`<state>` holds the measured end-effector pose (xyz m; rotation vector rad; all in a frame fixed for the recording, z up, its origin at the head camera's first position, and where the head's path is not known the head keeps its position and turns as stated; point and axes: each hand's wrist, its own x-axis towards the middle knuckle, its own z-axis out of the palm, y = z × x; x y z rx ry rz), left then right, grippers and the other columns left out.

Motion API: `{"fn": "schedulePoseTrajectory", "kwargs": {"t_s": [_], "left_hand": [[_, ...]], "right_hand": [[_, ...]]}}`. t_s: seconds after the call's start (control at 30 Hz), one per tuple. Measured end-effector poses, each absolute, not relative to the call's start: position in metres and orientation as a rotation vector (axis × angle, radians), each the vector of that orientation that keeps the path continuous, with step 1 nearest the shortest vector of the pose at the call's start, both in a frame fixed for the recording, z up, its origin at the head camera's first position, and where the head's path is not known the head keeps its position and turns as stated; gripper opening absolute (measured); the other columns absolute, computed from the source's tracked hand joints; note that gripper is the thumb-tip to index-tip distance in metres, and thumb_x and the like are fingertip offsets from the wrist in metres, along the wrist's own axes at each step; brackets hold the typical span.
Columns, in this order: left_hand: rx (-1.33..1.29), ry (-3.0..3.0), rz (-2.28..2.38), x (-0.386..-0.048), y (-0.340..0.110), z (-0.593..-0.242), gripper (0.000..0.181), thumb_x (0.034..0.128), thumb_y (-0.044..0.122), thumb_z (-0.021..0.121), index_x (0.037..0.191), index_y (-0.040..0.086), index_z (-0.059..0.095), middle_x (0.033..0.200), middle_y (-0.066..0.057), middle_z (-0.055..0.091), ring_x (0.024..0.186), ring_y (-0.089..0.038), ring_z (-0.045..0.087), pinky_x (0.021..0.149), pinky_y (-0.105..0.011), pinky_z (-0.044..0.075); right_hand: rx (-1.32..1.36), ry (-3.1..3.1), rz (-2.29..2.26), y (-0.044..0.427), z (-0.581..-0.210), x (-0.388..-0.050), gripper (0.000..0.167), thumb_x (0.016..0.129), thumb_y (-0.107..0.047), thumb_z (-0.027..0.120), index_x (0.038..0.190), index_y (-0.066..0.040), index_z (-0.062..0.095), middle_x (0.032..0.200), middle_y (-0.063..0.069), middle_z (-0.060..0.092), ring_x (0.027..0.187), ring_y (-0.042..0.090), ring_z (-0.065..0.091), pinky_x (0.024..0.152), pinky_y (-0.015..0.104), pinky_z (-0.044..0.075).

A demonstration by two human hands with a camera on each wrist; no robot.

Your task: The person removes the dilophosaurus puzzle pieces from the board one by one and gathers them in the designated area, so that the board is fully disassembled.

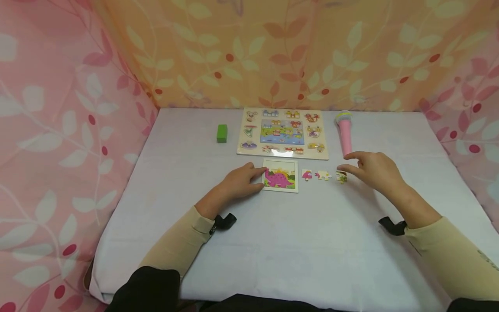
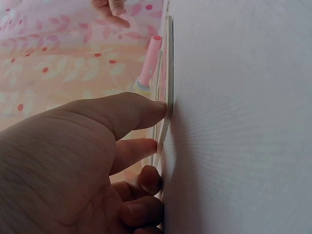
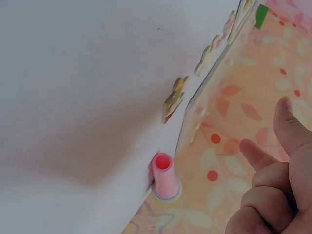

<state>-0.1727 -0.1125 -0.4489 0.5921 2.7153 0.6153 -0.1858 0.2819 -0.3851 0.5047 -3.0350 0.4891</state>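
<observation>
A small white-framed dinosaur puzzle (image 1: pixel 280 190) lies on the table. At its left edge, my left hand (image 1: pixel 242 180) touches the frame with thumb and index finger; the left wrist view shows the thumb (image 2: pixel 141 112) against the frame's edge and the other fingers bent. To the puzzle's right lie loose puzzle pieces: a pink one (image 1: pixel 306 175), a light one (image 1: pixel 323 175) and a green-brown one (image 1: pixel 341 177). My right hand (image 1: pixel 376 171) hovers beside the green-brown piece (image 3: pixel 174 100). Its thumb and index finger are apart, with nothing between them, in the right wrist view.
A larger wooden peg puzzle (image 1: pixel 252 151) lies behind the small one. To its right lies a pink toy microphone (image 1: pixel 345 134), its handle end close to my right hand. A green block (image 1: pixel 221 133) stands to the left. Patterned curtains (image 1: pixel 273 56) enclose the white table (image 1: pixel 296 251).
</observation>
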Motion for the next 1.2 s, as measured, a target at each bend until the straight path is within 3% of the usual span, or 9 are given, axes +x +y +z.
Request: {"fn": "schedulePoseTrajectory", "kwargs": {"t_s": [0.33,0.77,1.2], "left_hand": [[0.609,2.7,0.597,-0.174,-0.113,-0.448,0.063,0.0985,0.041,0.065,0.156,0.024,0.046,0.101,-0.002,0.049,0.082,-0.016,0.049,0.065,-0.029,0.036],[0.613,2.717,0.594,-0.175,-0.113,-0.45,0.063,0.098,0.042,0.066,0.156,0.025,0.047,0.1,-0.001,0.05,0.082,-0.015,0.049,0.065,-0.028,0.037],[0.61,2.711,0.588,-0.175,-0.113,-0.449,0.063,0.098,0.042,0.066,0.156,0.025,0.047,0.101,-0.001,0.05,0.082,-0.016,0.049,0.066,-0.028,0.037]], "right_hand": [[0.481,-2.97,0.589,0.253,-0.372,-0.182,0.053,0.086,-0.047,0.082,0.121,-0.007,0.073,0.064,0.0,0.053,0.061,0.021,0.048,0.055,0.037,0.036],[0.652,-2.944,0.679,0.206,-0.364,-0.188,0.06,0.083,-0.048,0.084,0.127,-0.008,0.072,0.059,-0.001,0.05,0.054,0.018,0.044,0.051,0.034,0.034],[0.783,-3.04,0.695,0.163,-0.378,-0.198,0.059,0.087,-0.042,0.082,0.135,-0.009,0.068,0.061,0.001,0.051,0.056,0.02,0.045,0.052,0.035,0.035]]}}
